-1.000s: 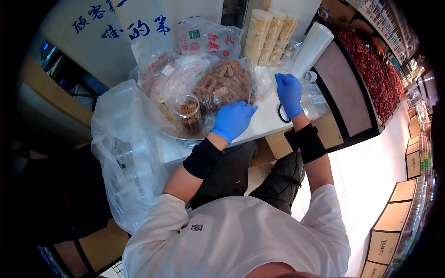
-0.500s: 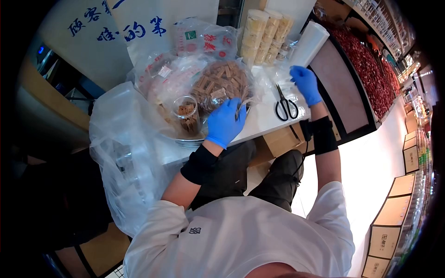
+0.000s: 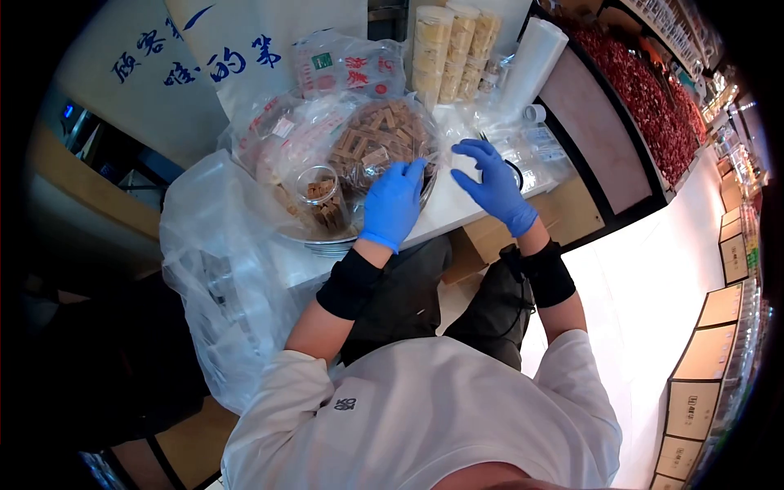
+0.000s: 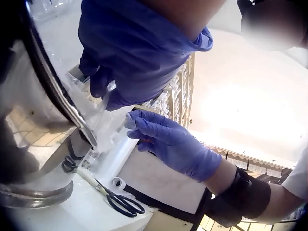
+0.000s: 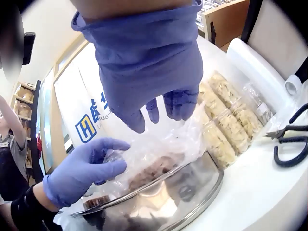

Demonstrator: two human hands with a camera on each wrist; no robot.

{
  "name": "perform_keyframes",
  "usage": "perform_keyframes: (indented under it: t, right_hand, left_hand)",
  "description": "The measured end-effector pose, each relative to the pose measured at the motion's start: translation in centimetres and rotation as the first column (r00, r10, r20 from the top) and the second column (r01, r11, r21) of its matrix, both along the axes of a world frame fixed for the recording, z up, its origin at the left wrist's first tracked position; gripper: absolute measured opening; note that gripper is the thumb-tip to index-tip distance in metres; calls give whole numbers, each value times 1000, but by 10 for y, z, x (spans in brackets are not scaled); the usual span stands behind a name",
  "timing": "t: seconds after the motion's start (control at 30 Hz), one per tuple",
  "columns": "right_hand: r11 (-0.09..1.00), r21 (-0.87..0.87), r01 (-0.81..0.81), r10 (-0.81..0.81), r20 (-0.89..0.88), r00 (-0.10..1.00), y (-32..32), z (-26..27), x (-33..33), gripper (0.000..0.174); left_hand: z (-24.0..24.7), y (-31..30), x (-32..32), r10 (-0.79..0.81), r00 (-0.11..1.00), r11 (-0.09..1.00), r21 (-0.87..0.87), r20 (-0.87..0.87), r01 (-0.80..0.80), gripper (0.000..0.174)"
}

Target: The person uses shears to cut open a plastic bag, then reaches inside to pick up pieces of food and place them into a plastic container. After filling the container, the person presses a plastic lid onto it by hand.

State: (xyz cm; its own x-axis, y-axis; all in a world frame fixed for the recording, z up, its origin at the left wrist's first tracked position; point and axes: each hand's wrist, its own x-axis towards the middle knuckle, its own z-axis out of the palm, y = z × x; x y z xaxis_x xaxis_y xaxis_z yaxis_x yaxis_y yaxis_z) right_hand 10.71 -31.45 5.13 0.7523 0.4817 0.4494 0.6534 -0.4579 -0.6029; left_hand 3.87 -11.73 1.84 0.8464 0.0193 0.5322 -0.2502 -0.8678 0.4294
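Observation:
In the head view, a clear plastic bag of brown stick-shaped pieces (image 3: 382,135) lies in a round metal basin (image 5: 178,192). My blue-gloved left hand (image 3: 392,204) is at the near right edge of the bag, and its thumb and fingers pinch clear film, as the left wrist view shows. Right of it, my gloved right hand (image 3: 496,189) hovers with thumb and fingers spread apart, pointing at the bag. A clear jar (image 3: 321,196) partly filled with brown sticks stands left of my left hand. Black-handled scissors (image 5: 291,139) lie on the table, mostly hidden by my right hand in the head view.
Tall clear containers of pale yellow slices (image 3: 453,53) stand at the back beside a roll of plastic film (image 3: 535,65). Flat clear bags (image 3: 543,155) lie on the right. A large translucent bag (image 3: 216,278) hangs at the table's left edge.
My right hand first moved right, away from the scissors, then came back left towards the bag with its fingers spread. My left hand has stayed at the bag's edge.

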Motion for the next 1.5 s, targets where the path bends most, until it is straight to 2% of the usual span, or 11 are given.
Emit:
perform_keyframes:
  t: [0.07, 0.17, 0.3, 0.43, 0.63, 0.83, 0.9, 1.07, 1.2, 1.33, 1.5]
  right_hand:
    - [1000, 21, -23, 20, 150, 988, 8, -6, 2, 30]
    - [993, 113, 34, -30, -35, 999, 13, -6, 4, 11]
    - [997, 55, 47, -57, 204, 977, 8, -5, 12, 11]
    - [995, 101, 13, -22, 81, 996, 12, -5, 8, 12]
    - [982, 187, -33, 26, 39, 999, 20, -11, 7, 13]
    - [990, 137, 17, -35, 132, 991, 13, -8, 11, 13]
    - [992, 115, 41, -57, 132, 990, 12, -6, 10, 13]
    - [980, 175, 92, -131, 226, 965, 14, -11, -1, 11]
    - [941, 150, 303, -295, -75, 953, 18, -9, -31, 21]
    - [952, -47, 302, -305, -208, 929, 24, -21, -19, 40]
    - [963, 6, 268, -264, -154, 952, 34, -32, 3, 37]
  left_hand:
    - [4, 0, -1, -33, 999, 999, 1, 21, 33, 30]
    - [4, 1, -2, -85, 992, 996, 5, 96, 85, 29]
    - [8, 7, -7, -115, 987, 992, 64, 111, 109, 24]
    - [21, 0, -4, -45, 998, 997, 61, -50, 48, 22]
    - [12, -18, 13, -98, 993, 980, 182, 68, 84, 31]
    - [7, -15, 18, 87, 991, 970, 218, 100, -107, 31]
    - [14, -9, 12, 43, 989, 996, 80, -143, -32, 27]
    - [21, -5, -1, 4, 998, 995, -98, 58, 2, 18]
    - [26, -5, -6, 11, 1000, 955, -296, -24, -17, 18]
    - [23, -5, -2, -75, 995, 945, -315, 68, 92, 16]
    - [30, -10, -1, -126, 990, 954, -282, -60, 104, 16]
